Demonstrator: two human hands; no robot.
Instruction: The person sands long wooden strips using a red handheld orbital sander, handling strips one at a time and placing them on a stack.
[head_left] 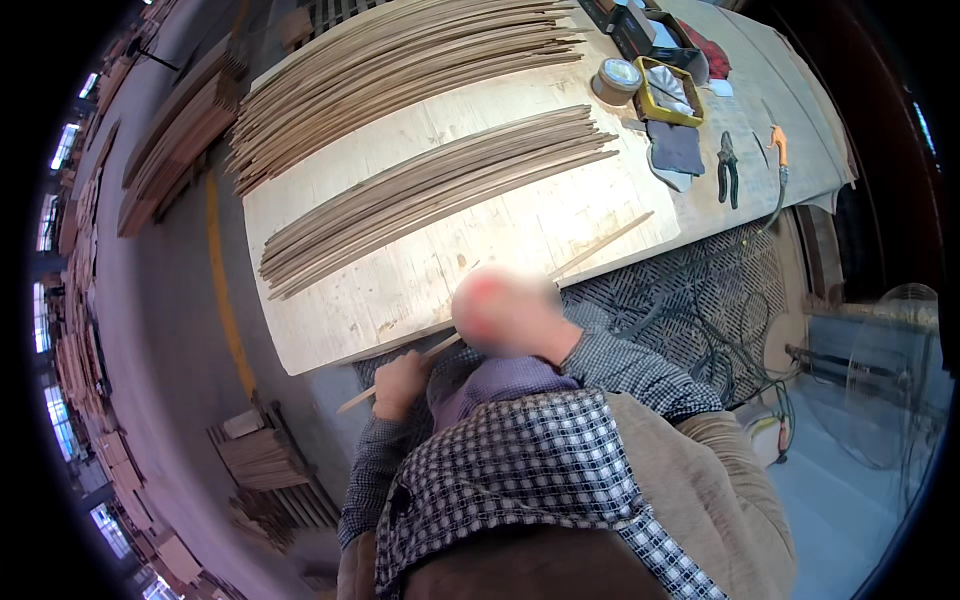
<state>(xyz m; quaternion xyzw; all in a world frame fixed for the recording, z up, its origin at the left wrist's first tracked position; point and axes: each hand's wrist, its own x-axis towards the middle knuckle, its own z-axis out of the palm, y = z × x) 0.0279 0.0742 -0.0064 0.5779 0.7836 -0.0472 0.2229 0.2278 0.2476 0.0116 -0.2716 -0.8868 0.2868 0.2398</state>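
A thin pale wooden strip point(605, 243) runs slantwise across the near edge of the table, its near left end sticking out past my left hand point(399, 384). That hand is closed round the strip, just off the table edge. Farther along, my right hand point(540, 322) lies over the strip's middle. A blur with a reddish patch covers its fingers, so their grip and anything in them cannot be made out. Beyond the hands, a bundle of brown wooden strips point(435, 195) lies on the pale board tabletop point(350, 315).
A larger stack of strips point(400, 75) lies at the far side. To the right are a round tub point(616, 82), a yellow-rimmed box point(668, 92), a dark cloth pad point(675, 148), pliers point(728, 170) and an orange air gun point(779, 148). Hoses point(715, 345) cross the patterned mat below.
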